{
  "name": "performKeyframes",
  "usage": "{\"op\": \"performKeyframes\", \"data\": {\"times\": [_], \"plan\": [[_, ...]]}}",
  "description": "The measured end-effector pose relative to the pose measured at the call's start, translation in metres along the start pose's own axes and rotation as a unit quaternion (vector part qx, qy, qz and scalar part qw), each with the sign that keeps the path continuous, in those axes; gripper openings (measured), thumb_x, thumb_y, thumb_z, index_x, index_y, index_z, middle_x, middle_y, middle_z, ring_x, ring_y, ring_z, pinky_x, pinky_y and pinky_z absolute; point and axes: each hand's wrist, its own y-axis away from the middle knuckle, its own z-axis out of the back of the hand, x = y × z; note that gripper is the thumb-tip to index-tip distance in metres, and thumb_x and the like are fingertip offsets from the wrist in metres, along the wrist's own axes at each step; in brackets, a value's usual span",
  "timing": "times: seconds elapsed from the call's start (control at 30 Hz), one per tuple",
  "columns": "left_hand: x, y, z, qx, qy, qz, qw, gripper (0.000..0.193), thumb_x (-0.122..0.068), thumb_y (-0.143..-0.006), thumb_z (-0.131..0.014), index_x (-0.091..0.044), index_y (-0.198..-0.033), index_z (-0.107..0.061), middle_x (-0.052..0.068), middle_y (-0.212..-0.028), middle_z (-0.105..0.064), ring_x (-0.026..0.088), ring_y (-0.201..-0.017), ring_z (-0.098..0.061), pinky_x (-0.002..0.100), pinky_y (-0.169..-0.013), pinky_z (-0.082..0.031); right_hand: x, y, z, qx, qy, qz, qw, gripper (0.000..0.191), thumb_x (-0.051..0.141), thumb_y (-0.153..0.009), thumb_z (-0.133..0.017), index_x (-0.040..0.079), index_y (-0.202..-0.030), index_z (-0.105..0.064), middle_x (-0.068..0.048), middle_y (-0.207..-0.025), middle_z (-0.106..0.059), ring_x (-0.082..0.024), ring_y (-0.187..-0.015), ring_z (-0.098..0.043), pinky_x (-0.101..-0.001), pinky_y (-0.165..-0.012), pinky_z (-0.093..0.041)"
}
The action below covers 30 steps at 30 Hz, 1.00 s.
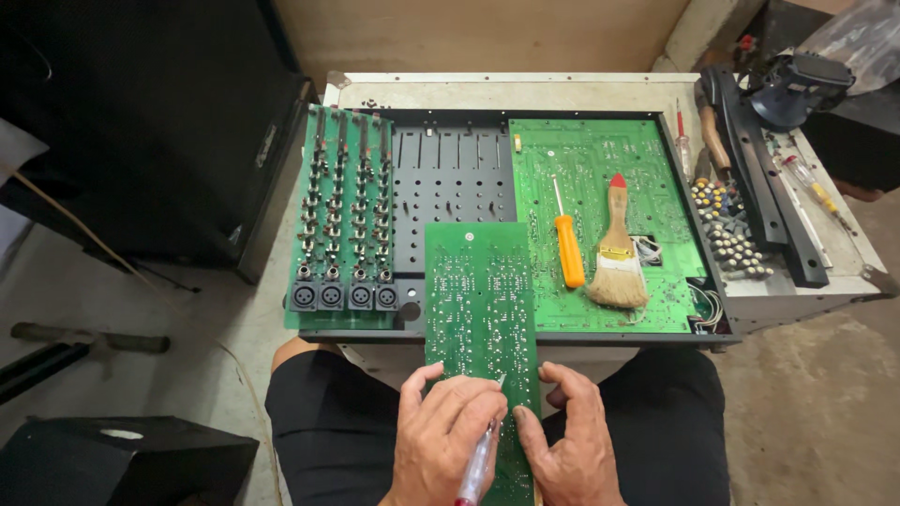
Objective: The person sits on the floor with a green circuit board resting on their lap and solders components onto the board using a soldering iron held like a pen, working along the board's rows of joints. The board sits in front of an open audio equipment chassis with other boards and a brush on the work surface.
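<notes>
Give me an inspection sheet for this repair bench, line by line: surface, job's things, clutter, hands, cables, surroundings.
Surface: open metal chassis on a pale bench.
Job's things: long green circuit board over the lap; red-and-clear pen-like tool with its tip on the board.
Clutter: orange screwdriver, paintbrush, pile of knobs, black strip, second screwdriver.
Hands: left hand holds the tool; right hand steadies the board's edge.
Cables: thin wires at the chassis's right corner.
Surroundings: black speaker cabinet, concrete floor.

Head view — steeply downward (close) over lap
</notes>
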Motion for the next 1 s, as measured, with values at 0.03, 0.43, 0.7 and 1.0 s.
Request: {"op": "performKeyframes", "data": {"times": [0.03,0.43,0.7,1.0], "plan": [[0.0004,0.0006,-0.0002,0.002,0.001,0.000,1.000,0.033,-0.005,-0.078,-0.078,-0.010,-0.107,-0.066,0.005,-0.107,-0.072,0.022,-0.101,-0.072,0.050,-0.101,-0.045,-0.0003,0.0001,0.0001,-0.001,0.001,-0.002,1.000,0.063,0.011,-0.071,-0.082,0.006,-0.128,-0.056,-0.009,-0.113,-0.065,-0.022,-0.088,-0.061,-0.0345,-0.083,-0.053],[0.0022,0.0009,-0.0019,0.006,-0.030,-0.005,1.000,0.034,-0.006,-0.075,-0.074,-0.012,-0.108,-0.068,0.002,-0.111,-0.072,0.022,-0.106,-0.071,0.052,-0.103,-0.043,0.0039,-0.0014,0.0032,0.014,-0.006,0.000,1.000,0.059,0.014,-0.074,-0.080,0.006,-0.128,-0.056,-0.009,-0.114,-0.065,-0.022,-0.088,-0.060,-0.0350,-0.082,-0.053],[0.0012,-0.0017,0.0010,-0.007,-0.029,0.000,1.000,0.033,-0.006,-0.075,-0.076,-0.012,-0.107,-0.068,0.003,-0.109,-0.072,0.023,-0.104,-0.071,0.052,-0.103,-0.043,0.0043,-0.0020,0.0039,0.016,0.000,0.003,1.000,0.057,0.013,-0.075,-0.080,0.006,-0.127,-0.058,-0.010,-0.112,-0.065,-0.023,-0.088,-0.060,-0.0356,-0.082,-0.053],[0.0017,-0.0006,0.0025,-0.018,-0.018,0.008,1.000,0.028,-0.007,-0.082,-0.076,-0.010,-0.108,-0.067,0.005,-0.108,-0.072,0.024,-0.102,-0.071,0.048,-0.101,-0.047,0.0029,-0.0026,0.0011,0.007,-0.002,0.003,1.000,0.057,0.012,-0.073,-0.080,0.006,-0.125,-0.059,-0.010,-0.111,-0.065,-0.023,-0.087,-0.061,-0.0352,-0.080,-0.053]]}}
